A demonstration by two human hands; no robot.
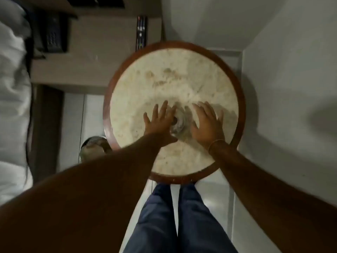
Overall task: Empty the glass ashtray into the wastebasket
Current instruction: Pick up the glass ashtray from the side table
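A clear glass ashtray (179, 123) rests on the round marble table (164, 77) with a brown wooden rim, near the table's middle. My left hand (158, 121) lies at the ashtray's left side with fingers spread, its thumb side touching the glass. My right hand (207, 123) lies at the ashtray's right side, fingers apart, palm down. The picture is blurred, and I cannot tell if either hand has a firm hold. A metal wastebasket (94, 147) stands on the floor at the table's lower left, partly hidden by my left arm.
A remote control (141, 32) lies on a shelf behind the table. A dark telephone (52, 33) sits at upper left. A bed with white linen (12, 88) runs along the left. My legs (175, 220) stand at the table's near edge. A white wall is to the right.
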